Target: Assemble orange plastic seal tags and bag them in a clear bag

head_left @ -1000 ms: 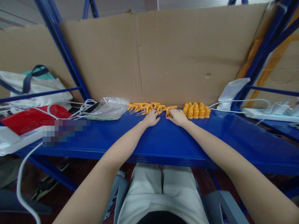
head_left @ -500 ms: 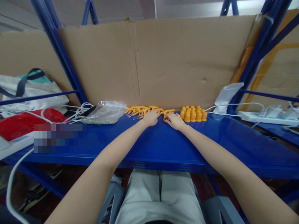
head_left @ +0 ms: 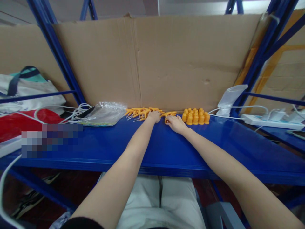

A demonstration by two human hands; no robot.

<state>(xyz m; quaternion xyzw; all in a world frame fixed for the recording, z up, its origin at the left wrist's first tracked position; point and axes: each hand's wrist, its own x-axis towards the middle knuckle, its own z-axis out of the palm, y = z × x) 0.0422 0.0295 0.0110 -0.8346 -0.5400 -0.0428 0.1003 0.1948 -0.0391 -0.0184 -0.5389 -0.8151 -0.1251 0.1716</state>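
At the back of the blue shelf, my left hand (head_left: 155, 116) reaches over the right end of a pile of orange branched plastic pieces (head_left: 135, 113). Its fingers look bent together, and what they hold, if anything, is hidden. Just to the right, my right hand (head_left: 176, 124) is closed round an orange cup-shaped piece (head_left: 167, 121), whose round opening faces me. Directly behind it lies an orange branched part (head_left: 171, 113); whether the two are joined I cannot tell. Beside my right hand, several orange cup-shaped pieces (head_left: 196, 117) stand upright in rows. Small silvery bits (head_left: 132, 119) lie before the pile.
Clear plastic bags (head_left: 105, 114) and white cables (head_left: 79, 111) lie left of the pile. A cardboard sheet (head_left: 166, 63) walls off the back of the blue shelf (head_left: 105, 143). On the right are a white pouch (head_left: 230, 100) and a power strip (head_left: 254, 121).
My left hand has moved slightly forward over the pile, and its forearm has swung inward. My right hand stays at the cup-shaped piece. The view has shifted a little.
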